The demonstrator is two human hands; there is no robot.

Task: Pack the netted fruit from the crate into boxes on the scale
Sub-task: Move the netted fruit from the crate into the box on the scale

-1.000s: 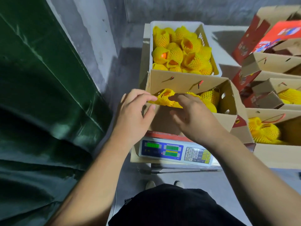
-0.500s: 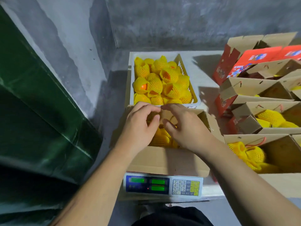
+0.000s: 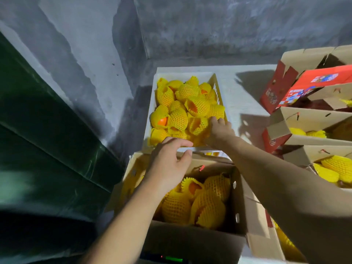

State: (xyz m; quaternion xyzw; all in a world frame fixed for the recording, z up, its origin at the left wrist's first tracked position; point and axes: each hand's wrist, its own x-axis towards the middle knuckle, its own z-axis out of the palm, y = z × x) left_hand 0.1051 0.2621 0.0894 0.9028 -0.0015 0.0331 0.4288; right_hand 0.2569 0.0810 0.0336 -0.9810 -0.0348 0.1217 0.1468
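One crate (image 3: 150, 115), five boxes (image 3: 240, 206), perhaps twenty netted fruit (image 3: 179, 119).

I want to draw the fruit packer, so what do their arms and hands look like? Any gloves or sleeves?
No gloves and no sleeves in view: the left hand and right hand are bare, and so are both forearms. No watch, ring or bracelet shows.

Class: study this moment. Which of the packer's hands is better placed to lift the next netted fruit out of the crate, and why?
Right. The right hand is already inside the white crate, its fingers on the netted fruit. The left hand hovers over the cardboard box, short of the crate.
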